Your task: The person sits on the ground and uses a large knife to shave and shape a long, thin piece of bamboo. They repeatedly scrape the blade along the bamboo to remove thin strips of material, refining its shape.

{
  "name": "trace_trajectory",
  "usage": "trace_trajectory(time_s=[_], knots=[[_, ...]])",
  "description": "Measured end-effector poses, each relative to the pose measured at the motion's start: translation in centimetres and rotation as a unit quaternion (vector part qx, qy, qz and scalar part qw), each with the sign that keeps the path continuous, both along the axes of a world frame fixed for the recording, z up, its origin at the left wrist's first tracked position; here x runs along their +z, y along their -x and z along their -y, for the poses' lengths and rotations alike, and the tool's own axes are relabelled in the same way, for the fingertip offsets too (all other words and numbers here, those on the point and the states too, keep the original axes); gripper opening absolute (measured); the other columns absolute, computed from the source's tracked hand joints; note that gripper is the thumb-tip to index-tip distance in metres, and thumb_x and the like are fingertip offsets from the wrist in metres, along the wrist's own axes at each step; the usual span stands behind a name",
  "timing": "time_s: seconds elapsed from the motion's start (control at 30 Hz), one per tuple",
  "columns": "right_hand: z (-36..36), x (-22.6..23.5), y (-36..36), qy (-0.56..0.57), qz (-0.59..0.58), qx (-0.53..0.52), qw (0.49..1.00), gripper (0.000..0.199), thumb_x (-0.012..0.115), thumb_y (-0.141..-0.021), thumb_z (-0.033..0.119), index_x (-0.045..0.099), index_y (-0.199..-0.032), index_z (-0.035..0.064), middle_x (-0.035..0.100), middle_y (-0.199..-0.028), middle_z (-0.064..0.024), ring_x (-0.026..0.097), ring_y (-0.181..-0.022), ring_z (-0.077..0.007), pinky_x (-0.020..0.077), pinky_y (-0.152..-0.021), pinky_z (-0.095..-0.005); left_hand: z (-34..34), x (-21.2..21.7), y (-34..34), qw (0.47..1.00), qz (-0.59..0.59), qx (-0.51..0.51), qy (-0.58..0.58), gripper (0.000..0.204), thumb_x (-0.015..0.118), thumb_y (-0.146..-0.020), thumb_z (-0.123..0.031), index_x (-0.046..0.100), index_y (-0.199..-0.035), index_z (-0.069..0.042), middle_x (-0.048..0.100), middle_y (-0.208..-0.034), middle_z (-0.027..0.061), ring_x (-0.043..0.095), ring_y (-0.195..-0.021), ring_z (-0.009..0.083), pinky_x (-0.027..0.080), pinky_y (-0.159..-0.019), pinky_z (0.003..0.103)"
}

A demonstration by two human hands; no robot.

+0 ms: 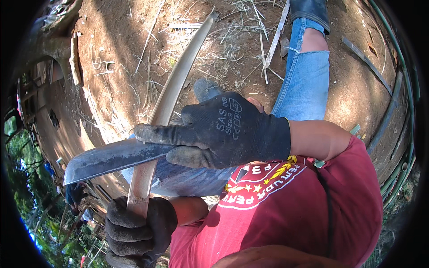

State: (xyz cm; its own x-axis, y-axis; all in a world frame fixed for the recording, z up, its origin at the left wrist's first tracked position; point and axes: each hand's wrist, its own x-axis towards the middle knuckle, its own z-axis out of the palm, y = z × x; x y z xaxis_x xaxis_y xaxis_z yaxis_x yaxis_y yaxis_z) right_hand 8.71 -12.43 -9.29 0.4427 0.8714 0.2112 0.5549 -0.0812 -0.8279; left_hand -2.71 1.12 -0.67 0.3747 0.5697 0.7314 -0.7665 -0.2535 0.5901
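Both my hands wear black work gloves. My left hand [136, 234], at the lower left, is closed in a fist around the near end of a long, slightly curved bamboo strip [178, 73]. From there the strip slants up and away, its far tip over the ground. In the middle, my right hand [223, 129] is closed on a machete, with its fingers lying along the rear of the blade. The machete's dark, broad blade [111, 158] points left and crosses the strip, touching it or very near. The glove hides the machete's handle.
Pale shavings [241, 58] litter the brown dirt ground [120, 27]. My denim-clad leg [304, 80] with a torn knee stretches away to a black boot [310, 13]. Loose slats [368, 64] and green poles [404, 167] lie along the right. Trees and timber stand at far left.
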Motion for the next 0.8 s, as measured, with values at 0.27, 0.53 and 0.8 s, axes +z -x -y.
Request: trace_trajectory(time_s=[0.27,0.53,0.8], knots=[[0.3,-1.8,-1.1,0.007,0.083,-0.063,0.995,0.052,0.057,-0.09,0.049,0.055,-0.137,0.0263,0.054,-0.069,-0.0071,0.057,-0.057,-0.0229,0.0444,-0.049,-0.0392,0.2,0.1,0.2,0.999,0.011,0.05,-0.012,0.031,0.047,-0.096,-0.026,0.042,-0.066,-0.019,0.032,-0.047,-0.0104,0.034,-0.038,0.0026,0.028,-0.047,0.022],[-0.4,-1.5,-0.9,-0.002,0.094,-0.06,0.994,0.051,0.055,-0.092,0.047,0.053,-0.138,0.0269,0.055,-0.069,-0.009,0.059,-0.057,-0.0246,0.0456,-0.05,-0.0409,-1.3,0.0,0.8,0.997,0.007,-0.079,0.006,0.029,0.052,-0.093,-0.026,0.044,-0.066,-0.02,0.037,-0.047,-0.0084,0.034,-0.039,0.0059,0.027,-0.048,0.024],[-1.9,3.0,2.7,-0.116,0.028,-0.046,0.992,0.056,0.055,-0.092,0.038,0.044,-0.145,0.0206,0.053,-0.069,-0.0098,0.056,-0.057,-0.0238,0.0457,-0.049,-0.039,-1.3,-1.2,0.6,0.993,0.025,-0.114,-0.027,0.016,0.057,-0.091,-0.023,0.057,-0.075,-0.021,0.045,-0.051,-0.0053,0.042,-0.043,0.0076,0.031,-0.05,0.026]])
